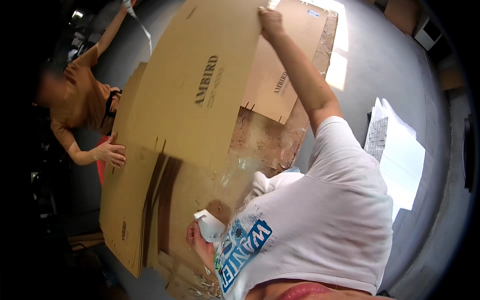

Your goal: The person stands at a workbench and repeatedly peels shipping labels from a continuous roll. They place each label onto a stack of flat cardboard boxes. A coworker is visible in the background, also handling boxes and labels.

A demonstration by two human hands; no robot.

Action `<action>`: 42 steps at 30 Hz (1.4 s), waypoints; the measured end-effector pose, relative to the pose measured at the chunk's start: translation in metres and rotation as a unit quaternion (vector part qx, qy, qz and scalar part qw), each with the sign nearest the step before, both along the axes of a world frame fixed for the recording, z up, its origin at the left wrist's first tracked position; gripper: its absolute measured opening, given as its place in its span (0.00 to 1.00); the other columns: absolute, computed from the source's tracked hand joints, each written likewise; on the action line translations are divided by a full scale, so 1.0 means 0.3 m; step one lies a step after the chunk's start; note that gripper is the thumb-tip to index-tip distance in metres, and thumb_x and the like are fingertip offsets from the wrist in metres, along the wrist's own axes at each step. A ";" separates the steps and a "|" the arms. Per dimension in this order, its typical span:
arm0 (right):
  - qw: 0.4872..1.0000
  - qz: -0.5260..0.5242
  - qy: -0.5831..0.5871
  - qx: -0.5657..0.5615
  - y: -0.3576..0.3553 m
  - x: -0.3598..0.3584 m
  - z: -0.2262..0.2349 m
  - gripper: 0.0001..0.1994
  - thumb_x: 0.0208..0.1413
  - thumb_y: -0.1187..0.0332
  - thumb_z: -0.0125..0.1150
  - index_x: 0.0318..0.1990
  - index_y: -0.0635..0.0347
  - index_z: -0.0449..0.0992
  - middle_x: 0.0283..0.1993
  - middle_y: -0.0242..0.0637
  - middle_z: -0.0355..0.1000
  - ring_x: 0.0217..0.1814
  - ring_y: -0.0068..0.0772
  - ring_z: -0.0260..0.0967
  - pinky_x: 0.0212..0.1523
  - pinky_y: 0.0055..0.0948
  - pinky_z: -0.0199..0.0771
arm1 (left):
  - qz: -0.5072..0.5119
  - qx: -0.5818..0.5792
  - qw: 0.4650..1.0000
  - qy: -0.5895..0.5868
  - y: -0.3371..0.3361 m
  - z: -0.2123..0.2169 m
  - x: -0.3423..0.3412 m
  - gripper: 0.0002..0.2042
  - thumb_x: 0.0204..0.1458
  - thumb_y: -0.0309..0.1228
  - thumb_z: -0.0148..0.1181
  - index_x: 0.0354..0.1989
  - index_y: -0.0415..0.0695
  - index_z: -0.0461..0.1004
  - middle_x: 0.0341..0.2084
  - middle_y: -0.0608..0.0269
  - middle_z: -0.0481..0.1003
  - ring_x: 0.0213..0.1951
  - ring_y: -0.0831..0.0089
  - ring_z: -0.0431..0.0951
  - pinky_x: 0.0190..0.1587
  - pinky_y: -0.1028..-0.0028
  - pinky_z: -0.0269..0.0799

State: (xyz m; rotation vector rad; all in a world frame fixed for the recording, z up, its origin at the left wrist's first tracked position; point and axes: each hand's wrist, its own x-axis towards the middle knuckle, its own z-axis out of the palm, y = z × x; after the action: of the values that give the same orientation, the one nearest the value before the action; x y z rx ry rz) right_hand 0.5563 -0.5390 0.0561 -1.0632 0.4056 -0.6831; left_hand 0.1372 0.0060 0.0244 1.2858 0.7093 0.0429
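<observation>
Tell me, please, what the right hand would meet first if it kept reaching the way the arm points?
The right hand already grips the edge of the big cardboard sheet; straight on, it likely meets only the grey floor, though depth is unclear.

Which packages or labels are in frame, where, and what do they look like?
Flattened cardboard box: centre, large tan sheet with dark print, right hand gripping its top edge.
Second flattened box: behind it, tan, dark print.
Cardboard stack: lower left, tan sheets.
White label piece: in left hand, small.
</observation>
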 end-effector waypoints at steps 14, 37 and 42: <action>0.984 -0.133 0.111 -0.032 -0.644 -0.377 -0.697 0.14 0.61 0.74 0.48 0.53 0.66 0.69 0.47 0.37 0.73 0.44 0.27 0.70 0.45 0.24 0.70 | -0.126 0.054 0.991 0.000 -0.195 0.122 0.391 0.06 0.54 0.27 0.57 0.38 0.39 0.72 0.34 0.59 0.75 0.34 0.73 0.75 0.39 0.74 0.73; 0.744 0.597 -0.246 -0.171 0.617 -0.353 -0.080 0.21 0.54 0.76 0.59 0.57 0.59 0.69 0.58 0.36 0.68 0.58 0.31 0.65 0.56 0.26 0.66 | -0.083 0.069 0.978 -0.176 -0.446 0.384 0.740 0.13 0.52 0.22 0.58 0.46 0.34 0.69 0.37 0.59 0.74 0.35 0.79 0.75 0.39 0.78 0.73; 0.705 0.688 -0.156 0.068 1.100 -0.680 0.026 0.25 0.50 0.79 0.63 0.57 0.60 0.66 0.39 0.30 0.70 0.41 0.18 0.66 0.41 0.18 0.69 | -0.037 0.175 0.963 -0.202 -0.240 0.432 0.579 0.13 0.53 0.25 0.59 0.46 0.35 0.72 0.35 0.62 0.75 0.34 0.82 0.73 0.39 0.82 0.70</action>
State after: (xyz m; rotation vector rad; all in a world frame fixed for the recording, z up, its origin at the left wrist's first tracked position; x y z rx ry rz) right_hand 0.3523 -0.2091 0.0640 -0.7927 -0.6528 0.5375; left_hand 0.3109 -0.0661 0.1540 1.5798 0.3065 0.3733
